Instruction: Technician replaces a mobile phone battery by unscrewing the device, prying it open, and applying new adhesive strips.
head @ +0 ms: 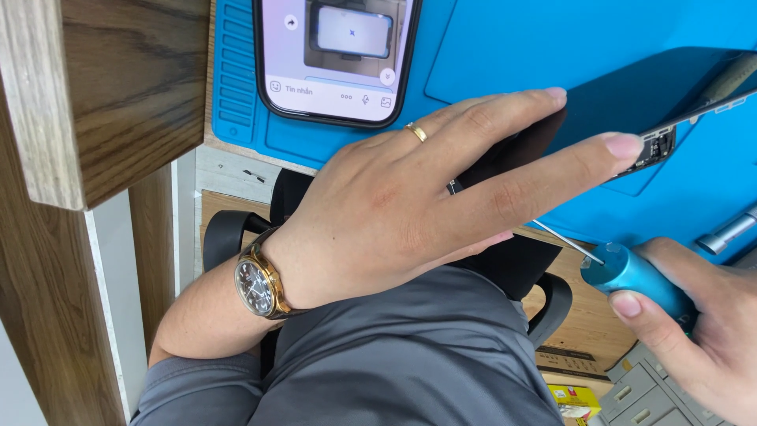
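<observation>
Nearest, the right hand [694, 331] grips a blue screwdriver [635, 276], its tip hidden under the left hand [410, 205], which presses flat, fingers spread, on the dark opened device [631, 102]. Disassembly looks underway, unfinished; a lit phone [335, 55] lies beyond.

The left hand [410, 213], with a gold ring and wristwatch [259, 285], lies flat on a dark opened device [631, 102] over the blue mat [552, 39], while the right hand [702, 323] grips a blue-handled screwdriver [635, 276], its thin shaft pointing toward the device's edge, below a lit phone [335, 55].
</observation>
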